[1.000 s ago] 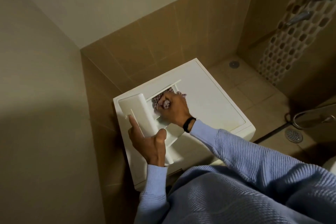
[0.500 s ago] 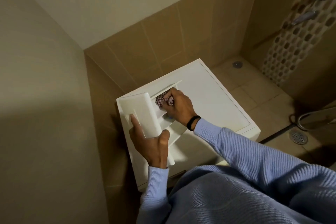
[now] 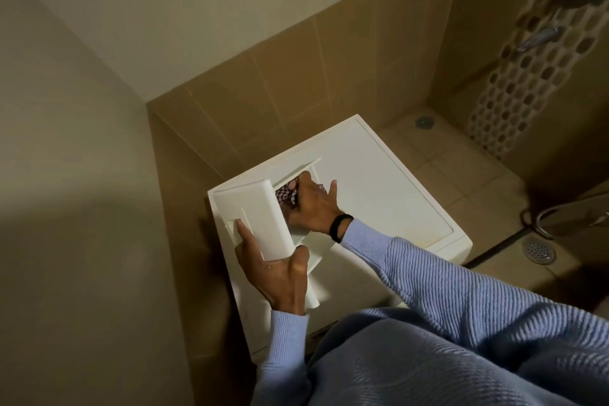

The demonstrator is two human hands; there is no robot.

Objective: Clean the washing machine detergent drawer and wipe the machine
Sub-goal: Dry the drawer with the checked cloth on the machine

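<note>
The detergent drawer (image 3: 260,221) rests on the washing machine (image 3: 379,194), at its left side. The left grip (image 3: 280,273) clasps its front panel. The right grip (image 3: 313,204) holds a checked cloth (image 3: 286,196) inside a compartment. Brace the drawer firmly and work the cloth into the corners.

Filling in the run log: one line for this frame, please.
step: drawer wipe | left hand: grips detergent drawer | right hand: holds cloth inside drawer compartment | location: over washing machine top
</note>
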